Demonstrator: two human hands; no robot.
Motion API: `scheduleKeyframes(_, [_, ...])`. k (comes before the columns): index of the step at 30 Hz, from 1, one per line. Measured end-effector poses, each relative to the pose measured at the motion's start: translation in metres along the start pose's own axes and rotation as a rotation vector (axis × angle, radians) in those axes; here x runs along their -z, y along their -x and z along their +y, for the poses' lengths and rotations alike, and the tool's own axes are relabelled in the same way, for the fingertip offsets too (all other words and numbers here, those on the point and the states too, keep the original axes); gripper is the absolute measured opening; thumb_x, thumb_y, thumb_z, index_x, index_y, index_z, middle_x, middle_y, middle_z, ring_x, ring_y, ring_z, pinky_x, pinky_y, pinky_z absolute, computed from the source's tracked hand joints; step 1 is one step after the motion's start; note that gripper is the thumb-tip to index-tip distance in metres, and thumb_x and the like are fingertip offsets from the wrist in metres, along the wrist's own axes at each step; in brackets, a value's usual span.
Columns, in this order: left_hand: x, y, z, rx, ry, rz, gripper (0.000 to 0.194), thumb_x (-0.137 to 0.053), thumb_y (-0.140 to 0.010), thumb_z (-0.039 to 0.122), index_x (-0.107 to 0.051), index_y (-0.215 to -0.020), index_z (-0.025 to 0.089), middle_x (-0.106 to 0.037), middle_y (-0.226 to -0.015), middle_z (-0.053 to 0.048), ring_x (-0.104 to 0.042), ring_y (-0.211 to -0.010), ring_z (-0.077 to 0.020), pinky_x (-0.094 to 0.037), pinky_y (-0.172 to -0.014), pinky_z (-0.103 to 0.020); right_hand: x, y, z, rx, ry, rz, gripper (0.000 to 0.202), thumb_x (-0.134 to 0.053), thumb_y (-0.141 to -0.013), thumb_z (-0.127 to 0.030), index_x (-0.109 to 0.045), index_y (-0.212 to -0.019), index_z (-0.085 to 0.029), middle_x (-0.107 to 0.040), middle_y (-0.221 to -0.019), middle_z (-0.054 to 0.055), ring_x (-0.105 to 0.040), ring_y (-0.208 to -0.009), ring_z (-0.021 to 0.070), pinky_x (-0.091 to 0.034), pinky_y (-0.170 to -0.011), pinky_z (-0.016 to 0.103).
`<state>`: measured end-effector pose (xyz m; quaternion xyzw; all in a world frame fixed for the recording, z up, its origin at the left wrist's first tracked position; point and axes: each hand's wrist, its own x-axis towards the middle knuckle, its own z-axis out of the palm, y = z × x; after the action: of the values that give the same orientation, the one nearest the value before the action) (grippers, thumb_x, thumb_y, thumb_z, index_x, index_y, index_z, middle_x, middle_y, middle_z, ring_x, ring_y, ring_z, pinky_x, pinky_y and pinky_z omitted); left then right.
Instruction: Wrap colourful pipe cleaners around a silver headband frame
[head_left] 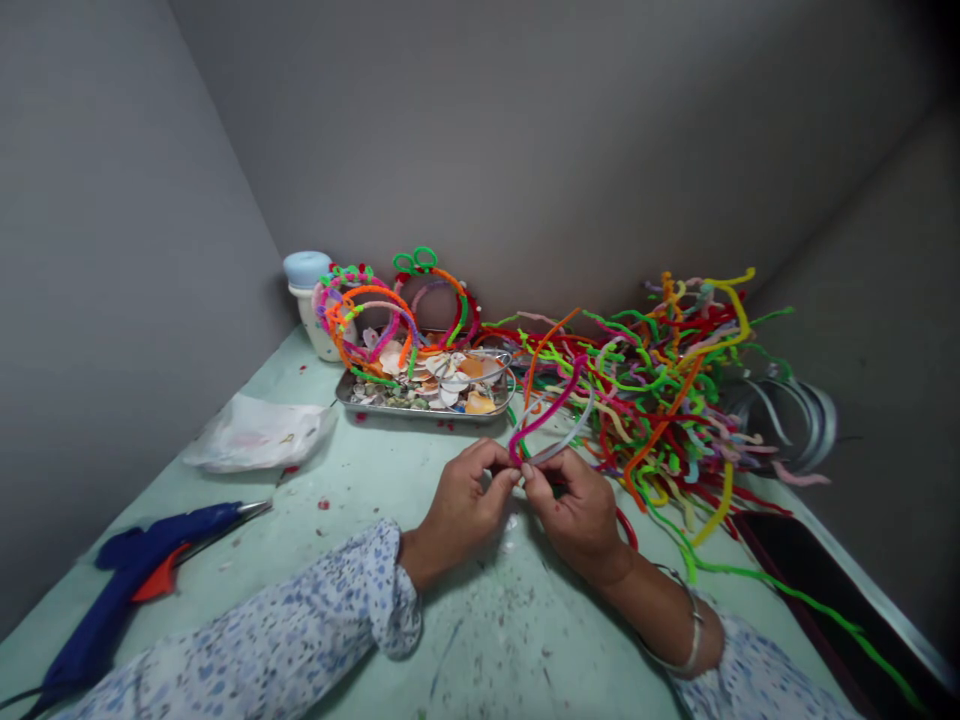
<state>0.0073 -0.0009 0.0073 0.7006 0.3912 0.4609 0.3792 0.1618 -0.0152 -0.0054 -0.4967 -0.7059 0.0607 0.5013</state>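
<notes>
My left hand (469,505) pinches a magenta pipe cleaner (553,405), whose free length rises in a curve up and to the right. My right hand (581,510) is closed on one end of a thin grey-white headband (579,428) that loops up behind the pipe cleaner. Thumbs and fingertips of both hands meet over the table, almost touching. Just where the pipe cleaner joins the band is hidden by the fingers. Behind my hands stands a metal tray (420,411) of shells, with several headbands wrapped in coloured pipe cleaners (375,292) resting on it.
A tangled heap of pipe cleaners (667,385) spreads at the right, beside bare grey headbands (817,430) and a dark phone-like slab (832,600). On the left lie a blue glue gun (142,560) and a white plastic bag (259,435). A lidded bottle (311,305) stands behind.
</notes>
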Motion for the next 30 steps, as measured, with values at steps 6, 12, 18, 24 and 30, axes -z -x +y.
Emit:
scheduleKeyframes(6, [-0.0012, 0.0009, -0.0016, 0.03, 0.047, -0.002, 0.009, -0.055, -0.087, 0.018, -0.061, -0.08, 0.016, -0.061, -0.079, -0.001, -0.057, -0.078, -0.0149, -0.043, -0.074, -0.026, -0.0007, -0.0003, 0.0019, 0.009, -0.031, 0.005, 0.013, -0.059, -0.085, -0.024, -0.056, -0.073, -0.021, -0.059, -0.064, -0.001, -0.057, -0.057, 0.014, -0.044, -0.055, 0.025])
scheduleKeyframes(12, [-0.0022, 0.0019, -0.0038, 0.043, 0.083, -0.014, 0.008, -0.055, -0.087, 0.018, -0.062, -0.083, 0.017, -0.063, -0.081, -0.002, -0.057, -0.079, -0.0152, -0.044, -0.075, -0.026, -0.0002, -0.0006, 0.0037, -0.019, -0.063, -0.031, 0.01, -0.058, -0.087, -0.025, -0.059, -0.078, -0.02, -0.061, -0.068, 0.001, -0.058, -0.06, 0.0154, -0.046, -0.058, 0.027])
scheduleKeyframes(18, [-0.0026, 0.0012, -0.0024, 0.055, 0.041, -0.007, 0.01, -0.055, -0.087, 0.02, -0.061, -0.08, 0.016, -0.061, -0.078, -0.002, -0.057, -0.077, -0.0152, -0.044, -0.073, -0.027, -0.0024, 0.0006, 0.0051, -0.002, -0.023, -0.02, 0.013, -0.058, -0.088, -0.026, -0.056, -0.076, -0.021, -0.062, -0.068, 0.0, -0.059, -0.06, 0.0149, -0.046, -0.057, 0.026])
scheduleKeyframes(24, [-0.0038, 0.0009, -0.0009, 0.073, 0.029, -0.014, 0.012, -0.055, -0.088, 0.022, -0.062, -0.08, 0.016, -0.063, -0.079, -0.003, -0.057, -0.077, -0.0155, -0.045, -0.073, -0.027, -0.0029, 0.0019, 0.0046, -0.004, 0.03, -0.029, 0.013, -0.056, -0.089, -0.027, -0.054, -0.077, -0.021, -0.062, -0.07, 0.001, -0.06, -0.062, 0.0158, -0.045, -0.058, 0.026])
scheduleKeyframes(30, [-0.0038, 0.0007, -0.0027, 0.064, 0.038, -0.017, 0.011, -0.055, -0.087, 0.02, -0.061, -0.08, 0.016, -0.062, -0.079, -0.002, -0.058, -0.077, -0.0154, -0.045, -0.074, -0.027, -0.0044, 0.0021, 0.0042, -0.016, 0.025, -0.025, 0.012, -0.055, -0.088, -0.026, -0.054, -0.078, -0.021, -0.062, -0.069, 0.0, -0.059, -0.061, 0.0155, -0.045, -0.057, 0.026])
